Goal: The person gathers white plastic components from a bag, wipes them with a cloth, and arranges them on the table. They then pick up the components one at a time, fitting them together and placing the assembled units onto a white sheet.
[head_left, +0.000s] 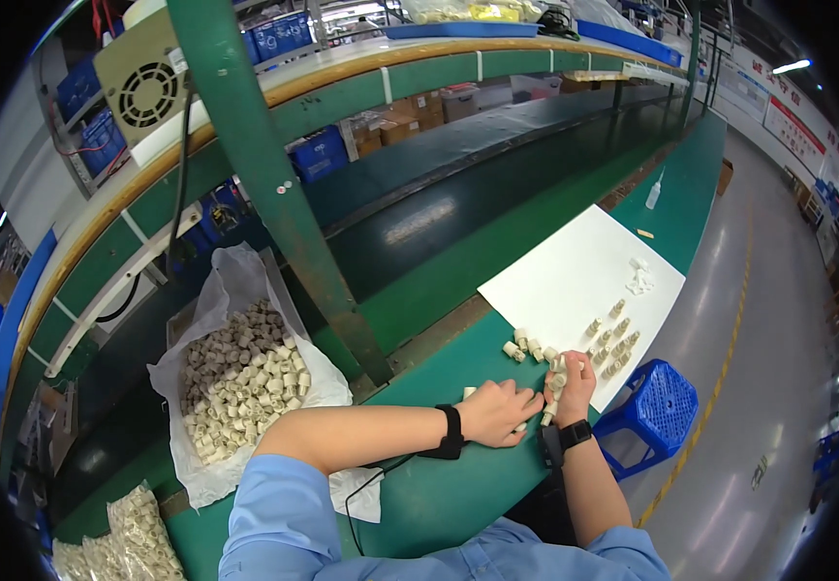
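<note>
My right hand (574, 389) is closed around cream plastic fittings (557, 382) near the lower edge of a white sheet (545, 281). Beside it, my left hand (500, 414) is curled low over the green bench, its fingers bent around a cream fitting (520, 427) that is mostly covered. Loose cream fittings (513, 351) lie just beyond my hands, at the sheet's edge. Several slimmer fittings with narrow tips (618, 309) stand upright in rows on the sheet. Small white pieces (639, 278) are heaped farther up it.
A bag-lined box (327, 382) full of fittings is at left, with filled clear bags (140, 528) nearer me. A green post (274, 184) rises behind the bench. A blue stool (659, 402) stands at right; a small bottle (654, 194) is beyond the sheet. A cord hangs from my left wristband.
</note>
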`<state>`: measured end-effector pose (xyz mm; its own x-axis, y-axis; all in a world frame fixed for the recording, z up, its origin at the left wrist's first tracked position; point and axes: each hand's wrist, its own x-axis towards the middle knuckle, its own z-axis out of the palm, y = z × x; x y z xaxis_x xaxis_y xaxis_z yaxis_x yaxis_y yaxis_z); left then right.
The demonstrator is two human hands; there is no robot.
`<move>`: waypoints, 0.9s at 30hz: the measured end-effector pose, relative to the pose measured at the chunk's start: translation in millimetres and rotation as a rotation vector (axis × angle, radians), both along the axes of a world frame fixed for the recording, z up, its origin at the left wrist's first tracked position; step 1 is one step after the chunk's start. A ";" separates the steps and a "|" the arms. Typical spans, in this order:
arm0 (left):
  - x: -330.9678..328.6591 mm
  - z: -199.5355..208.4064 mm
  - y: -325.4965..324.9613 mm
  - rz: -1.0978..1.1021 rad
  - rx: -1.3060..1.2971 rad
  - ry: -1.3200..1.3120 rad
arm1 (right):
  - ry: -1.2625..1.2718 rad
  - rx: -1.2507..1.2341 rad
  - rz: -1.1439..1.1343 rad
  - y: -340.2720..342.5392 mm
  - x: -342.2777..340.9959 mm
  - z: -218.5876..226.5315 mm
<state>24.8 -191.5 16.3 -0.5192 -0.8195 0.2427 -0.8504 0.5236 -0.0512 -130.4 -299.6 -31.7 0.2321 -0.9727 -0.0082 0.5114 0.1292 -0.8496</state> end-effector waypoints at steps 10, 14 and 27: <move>15.2 -4.9 -10.7 -0.111 0.075 0.072 | 0.053 -0.017 -0.020 0.9 2.6 4.6; 17.1 -3.8 -9.4 -0.140 0.061 0.049 | 0.075 -0.006 -0.015 1.8 3.2 4.8; 13.0 0.9 -3.0 -0.145 0.147 0.113 | 0.085 -0.031 -0.033 2.4 2.3 1.1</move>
<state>37.9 -194.5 17.2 -0.6104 -0.7692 0.1892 -0.7618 0.6355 0.1261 -128.1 -297.2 -30.5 0.1996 -0.9799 0.0040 0.4406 0.0861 -0.8936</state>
